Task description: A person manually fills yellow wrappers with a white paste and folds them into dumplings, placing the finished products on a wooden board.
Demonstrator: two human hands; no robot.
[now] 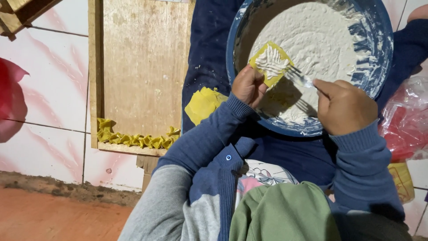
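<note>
2 hands (248, 85) (343, 107) over bowl (379, 62); wrapper stack (203, 103), board (138, 67) beside.

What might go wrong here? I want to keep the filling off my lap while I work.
The yellow wrapper sits only on the left hand's fingertips, so it may tip and drop its white filling. The fork in the right hand could tear it. The blue bowl rests on the lap and might slide.

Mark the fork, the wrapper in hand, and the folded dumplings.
fork (299, 78), head view, on its tines
wrapper (270, 62), head view, on its filling-covered middle
dumplings (133, 139), head view, mid-row on the board
</note>
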